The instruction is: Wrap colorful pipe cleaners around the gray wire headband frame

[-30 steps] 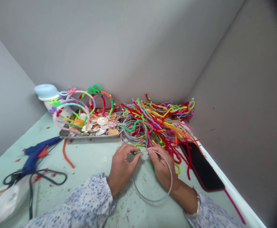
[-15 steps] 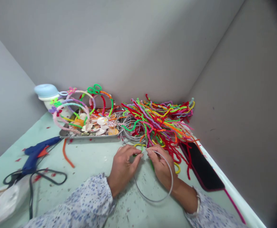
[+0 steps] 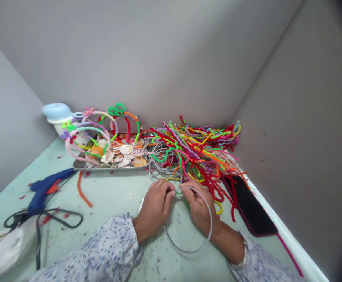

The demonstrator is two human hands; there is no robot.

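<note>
At the far left, a white bag [image 3: 11, 246] is cut off by the edge of the view, and at one o'clock from it a blue hot-glue gun [image 3: 41, 192] is laid on the table [image 3: 109, 199] with its black cable [image 3: 38, 246] looped below. At one o'clock from the gun, a white bottle with a pale blue lid [image 3: 58, 120] is seen; at three o'clock, an orange pipe cleaner [image 3: 83, 190]. Decorated headbands [image 3: 69, 148] are stood against and over a metal tray [image 3: 112, 169], in which seashells [image 3: 126, 149] are piled.

The left hand [image 3: 156, 204] is closed to a narrow pinch on a grey wire hoop [image 3: 188, 252], hung towards six o'clock below both hands. At twelve o'clock from this hand, spare wire rings [image 3: 168, 172] are heaped. By the right hand [image 3: 198, 203], the hoop is likewise gripped between thumb and finger; a bit of green at the fingertips is too small to be told. At twelve o'clock, coloured pipe cleaners [image 3: 200, 145] are massed; at three o'clock, a black smartphone [image 3: 256, 214] is partly covered by them.
</note>
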